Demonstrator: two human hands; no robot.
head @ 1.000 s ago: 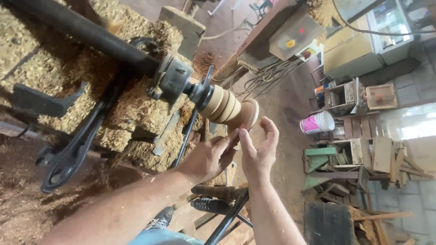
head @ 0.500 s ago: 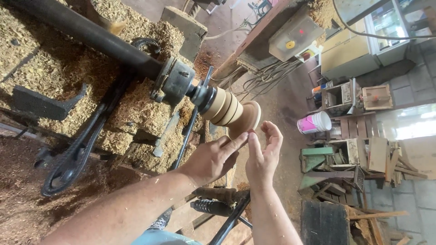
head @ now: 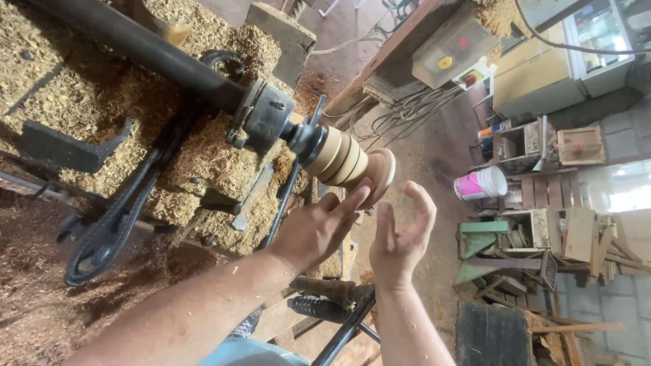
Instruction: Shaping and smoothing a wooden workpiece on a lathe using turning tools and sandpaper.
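Observation:
A pale turned wooden piece [head: 347, 161] with several grooved rings and a flared disc end is mounted on the dark metal lathe spindle [head: 268, 122]. My left hand [head: 314, 230] reaches up beneath it, fingers apart, fingertips close to the disc's rim. My right hand [head: 400, 237] is raised beside it, just right of the disc, fingers spread and curved, holding nothing. Whether either hand touches the wood is unclear.
Heaps of wood shavings [head: 88, 88] cover the lathe bed around a black metal frame [head: 108, 224]. A pink and white bucket [head: 480, 183], wooden crates and scrap [head: 542, 230], a grey switch box [head: 451, 51] and loose cables [head: 407, 112] lie on the floor beyond.
Both hands have drifted slightly right and apart; my left fingertips now sit nearer the disc's rim, and my right hand has opened wider.

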